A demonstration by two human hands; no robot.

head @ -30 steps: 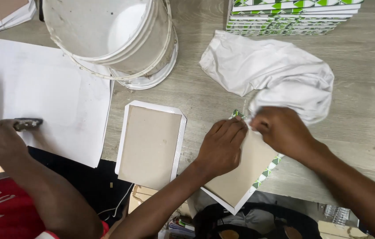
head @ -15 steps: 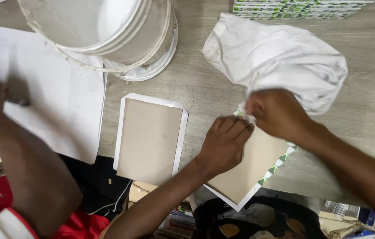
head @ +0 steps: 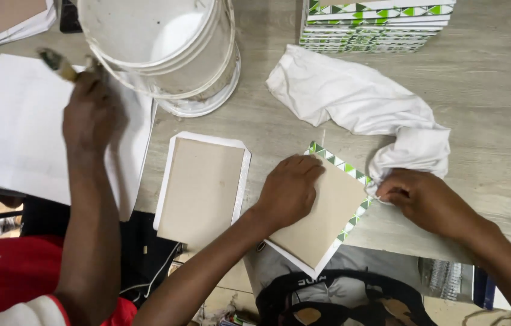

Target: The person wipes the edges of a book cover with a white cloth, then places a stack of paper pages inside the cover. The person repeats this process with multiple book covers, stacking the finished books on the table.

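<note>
Wooden table (head: 485,90): left hand (head: 292,190) flat on tile (head: 322,217), right hand (head: 427,202) pinching white cloth (head: 358,102).

Bare forearms, no sleeves, hands (head: 292,190) ungloved

Bright, even overhead light, soft shadows; slight motion blur at left.

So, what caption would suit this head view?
Left hand presses a patterned-edged board; right hand grasps white cloth.
</note>
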